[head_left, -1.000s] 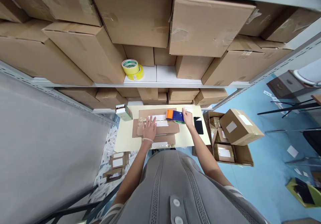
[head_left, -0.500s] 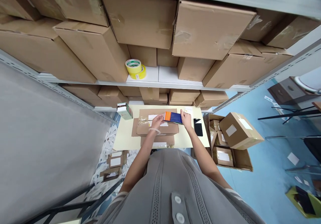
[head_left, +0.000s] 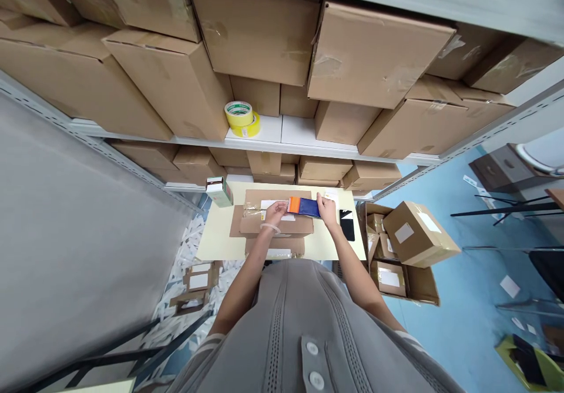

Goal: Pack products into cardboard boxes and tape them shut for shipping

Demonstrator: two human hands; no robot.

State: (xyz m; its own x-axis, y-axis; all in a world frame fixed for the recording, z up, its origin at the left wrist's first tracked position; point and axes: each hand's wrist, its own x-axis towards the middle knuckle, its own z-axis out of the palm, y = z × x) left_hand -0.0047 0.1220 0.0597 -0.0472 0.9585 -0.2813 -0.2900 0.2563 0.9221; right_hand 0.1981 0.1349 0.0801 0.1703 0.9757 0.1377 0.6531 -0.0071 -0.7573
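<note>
A flat blue packet with an orange end [head_left: 308, 207] is held level between my two hands, above an opened cardboard box [head_left: 255, 227] on the pale table. At the packet's orange end, my left hand [head_left: 276, 211] is closed with its fingertips pinched on the edge. My right hand [head_left: 326, 210] grips the blue end, its thumb on top. The open box flaps and a white label lie under the packet. Right of my right hand lies a black phone-like slab [head_left: 347, 226].
A small green-and-white carton [head_left: 219, 192] stands at the table's [head_left: 211, 240] left corner. Shelves ahead hold cardboard boxes and two rolls of yellow tape [head_left: 241, 118]. A large carton [head_left: 429, 290] of smaller boxes sits on the floor at right; paper scraps [head_left: 176, 287] lie at left.
The camera view has shifted slightly. Both hands keep their hold on the blue packet, which stays nearly in the same place over the box.
</note>
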